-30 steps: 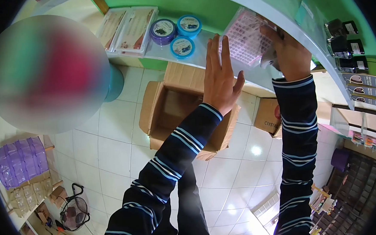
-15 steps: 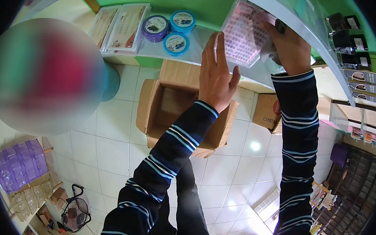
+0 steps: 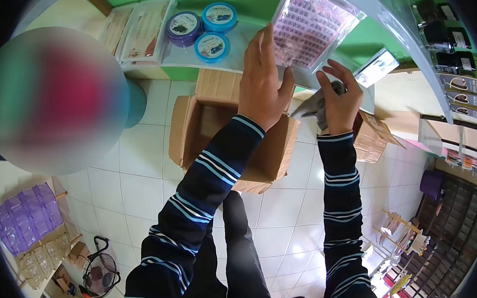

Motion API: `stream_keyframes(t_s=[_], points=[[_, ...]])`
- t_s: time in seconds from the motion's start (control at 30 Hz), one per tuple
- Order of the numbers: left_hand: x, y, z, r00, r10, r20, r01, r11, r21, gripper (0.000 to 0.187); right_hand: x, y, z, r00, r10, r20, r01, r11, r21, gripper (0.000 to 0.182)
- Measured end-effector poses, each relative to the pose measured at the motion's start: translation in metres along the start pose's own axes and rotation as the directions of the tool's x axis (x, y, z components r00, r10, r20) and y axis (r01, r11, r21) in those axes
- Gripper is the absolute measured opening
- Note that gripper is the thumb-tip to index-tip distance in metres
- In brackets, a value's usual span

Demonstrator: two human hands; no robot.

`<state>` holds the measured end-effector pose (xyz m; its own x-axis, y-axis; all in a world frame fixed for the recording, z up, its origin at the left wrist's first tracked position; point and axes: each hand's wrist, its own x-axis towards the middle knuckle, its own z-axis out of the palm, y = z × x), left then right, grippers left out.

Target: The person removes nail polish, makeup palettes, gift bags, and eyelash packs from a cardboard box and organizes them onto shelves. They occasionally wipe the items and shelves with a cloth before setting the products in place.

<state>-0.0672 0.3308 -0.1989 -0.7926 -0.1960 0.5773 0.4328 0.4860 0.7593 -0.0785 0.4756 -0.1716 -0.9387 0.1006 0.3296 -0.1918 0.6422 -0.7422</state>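
Note:
My left hand [image 3: 262,82] has its fingers stretched out and its thumb apart, right at the left edge of a clear flat pack [image 3: 315,27] with rows of small dark lash clusters on pink. The pack leans at a slant on the shelf. Below its lower right corner, my right hand [image 3: 342,99] is closed on a crumpled grey cloth [image 3: 313,107], which hangs out to the left of the fingers. Left of my hands on the shelf stand a purple round tub [image 3: 183,26] and two blue round tubs [image 3: 212,47].
An open cardboard box [image 3: 181,130] sits below the shelf [image 3: 236,62], under my left forearm. Flat clear packs [image 3: 146,31] stand at the shelf's left. A small box [image 3: 377,67] lies right of my right hand. Another carton [image 3: 370,141] is on the floor. Dark bottles [image 3: 433,44] line the upper right shelf.
My right hand has moved down and left off the lash pack with the grey cloth. The pack sits higher in view, and a small box now shows to its right.

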Motion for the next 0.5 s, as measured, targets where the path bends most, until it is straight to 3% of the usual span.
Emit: stream_keyframes(t_s=[0.07, 0.33, 0.4, 0.47, 0.5], points=[[-0.001, 0.001, 0.002, 1.0, 0.004, -0.011, -0.004, 1.0, 0.0, 0.065, -0.003, -0.003, 0.003, 0.997, 0.076, 0.019, -0.077, 0.996, 0.044, 0.029], [-0.004, 0.004, 0.004, 1.0, 0.003, 0.004, -0.003, 0.999, 0.049, 0.066, -0.008, -0.003, 0.003, 0.998, 0.063, -0.007, -0.063, 0.998, 0.022, 0.029], [-0.006, 0.005, 0.002, 1.0, -0.005, 0.007, 0.005, 0.997, 0.082, 0.066, -0.009, -0.002, 0.003, 0.996, -0.016, -0.085, 0.013, 0.999, -0.034, 0.028], [-0.013, 0.012, -0.011, 1.0, -0.011, -0.023, 0.013, 0.995, 0.094, 0.064, -0.019, -0.007, -0.004, 0.988, 0.061, -0.142, -0.058, 0.998, 0.024, 0.029], [-0.025, 0.015, -0.021, 0.999, -0.025, -0.021, 0.027, 0.994, 0.106, 0.064, -0.029, -0.003, -0.009, 0.984, -0.002, -0.179, 0.001, 1.0, -0.006, 0.028]])
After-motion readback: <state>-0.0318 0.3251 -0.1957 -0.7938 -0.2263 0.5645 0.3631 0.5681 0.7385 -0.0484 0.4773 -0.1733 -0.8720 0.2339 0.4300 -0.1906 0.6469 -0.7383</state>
